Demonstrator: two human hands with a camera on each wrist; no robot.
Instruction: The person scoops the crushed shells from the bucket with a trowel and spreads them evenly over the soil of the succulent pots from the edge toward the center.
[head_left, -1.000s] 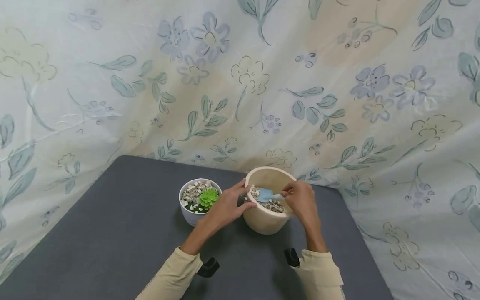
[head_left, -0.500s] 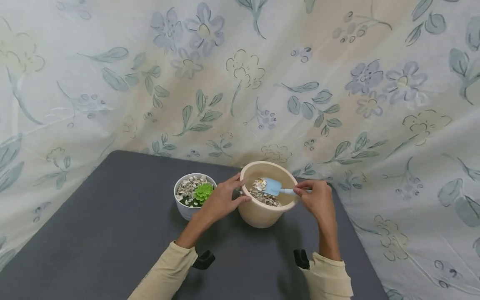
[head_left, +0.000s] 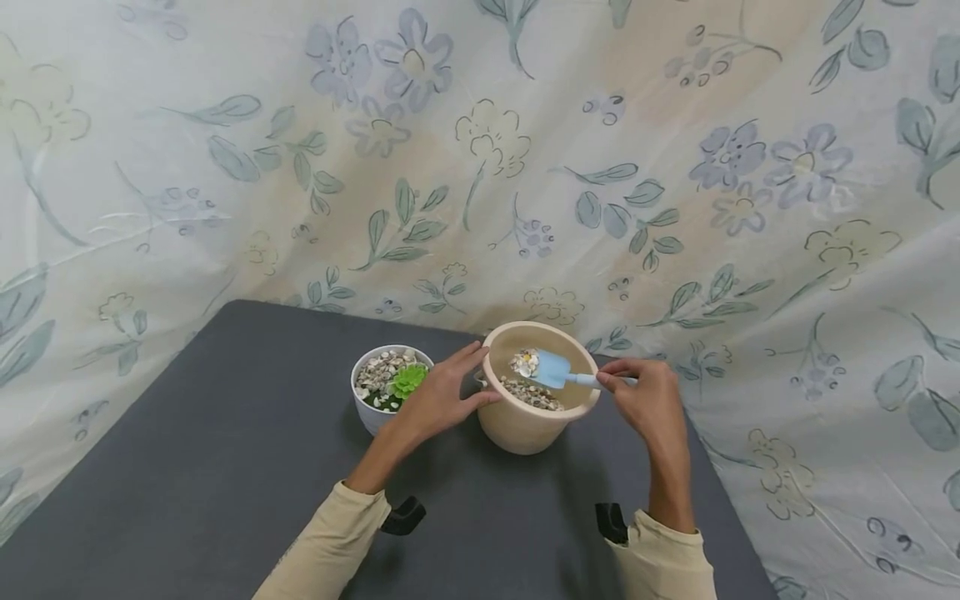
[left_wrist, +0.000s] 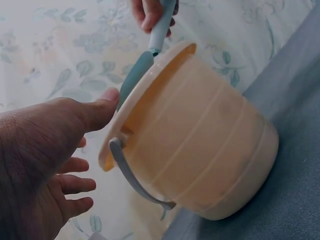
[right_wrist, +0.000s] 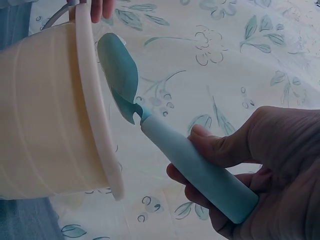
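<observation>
a dark grey surface (head_left: 225, 450) fills the bottom of the head view, and it looks soft and flat like felt. behind it and beside it hangs a pale cloth (head_left: 480, 150) with big painted flowers and green leaves, a bit wrinkled. on the far part of the surface stand two round pots, close together. the small white pot (head_left: 375, 408) is full of little stones, and a bright green plant (head_left: 408, 379) with pointy leaves sits in it. just to its right is the cream bucket (head_left: 525, 425), smooth plastic with soft rings round its side and a thin grey handle (left_wrist: 135, 177) hanging down. more little stones (head_left: 534, 393) lie at the bottom of it. the left hand (head_left: 442, 398) has its fingers spread and straight, and it touches the bucket's rim with the thumb. the right hand (head_left: 651, 398) pinches the light blue scoop (head_left: 558, 371) by its round handle, fingers curled round it. the scoop's blade is up above the stones inside the bucket, near the rim, and it carries a small heap of stones. both arms wear cream sleeves (head_left: 330, 550).
</observation>
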